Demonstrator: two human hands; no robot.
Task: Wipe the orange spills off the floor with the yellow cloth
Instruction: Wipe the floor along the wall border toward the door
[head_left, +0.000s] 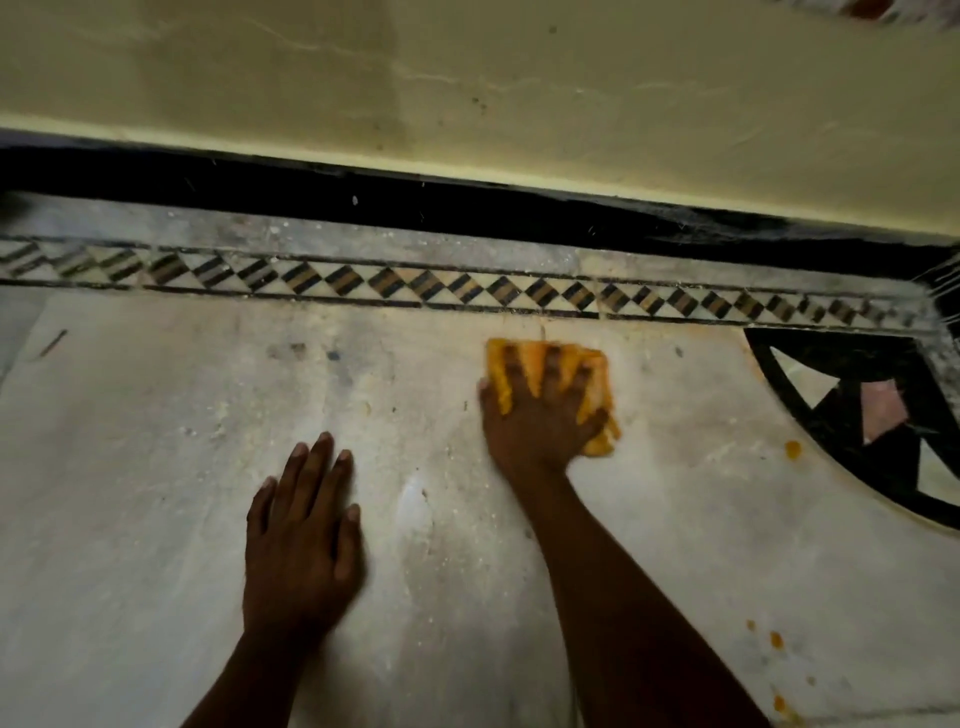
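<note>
The right hand (540, 410) lies flat on the yellow cloth (550, 387), fingers spread wide over it and pressing it down onto the pale stone floor (156, 441); the grip is a splayed palm-press on the cloth, not a pinch. The cloth sits bunched under the hand, just short of the patterned border strip (467, 288) that runs along the wall (467, 78) at 12 o'clock. The left hand (304, 540) rests open and flat on the bare floor at about 8 o'clock from the cloth, holding nothing. One orange spot (792, 449) lies at 4 o'clock from the cloth, near the edge of a dark curved inlay (831, 415) (black with pale and pink pieces). More small orange spots (776, 640) sit lower, at about 5 o'clock, well apart from the cloth.
</note>
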